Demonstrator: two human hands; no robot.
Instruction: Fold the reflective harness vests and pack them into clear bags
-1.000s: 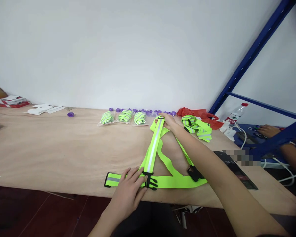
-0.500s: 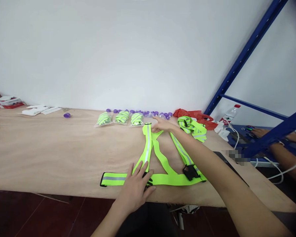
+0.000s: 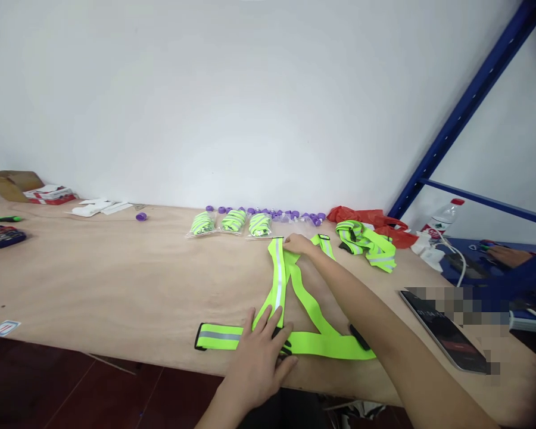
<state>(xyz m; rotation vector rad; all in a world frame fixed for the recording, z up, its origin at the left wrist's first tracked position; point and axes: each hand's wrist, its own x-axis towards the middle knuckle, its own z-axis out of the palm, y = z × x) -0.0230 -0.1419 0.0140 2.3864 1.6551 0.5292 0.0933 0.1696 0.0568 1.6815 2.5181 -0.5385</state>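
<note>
Because the harness (image 3: 312, 344) seems light and limp, its lower-centre buckle (image 3: 287, 344) is best held; the left hand (image 3: 256, 360) is spread flat, the right hand's (image 3: 300, 243) grip unclear

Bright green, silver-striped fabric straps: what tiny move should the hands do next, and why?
Perhaps the right hand should gently straighten the top of the bright green, silver-striped fabric straps: one bends there, and the left hand rests lower down, seemingly steadying them.

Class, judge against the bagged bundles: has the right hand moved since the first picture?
Yes. Measured from the rightmost bagged bundle, the right hand has shifted left, closer to it, and slightly toward the near edge of the table.
</note>
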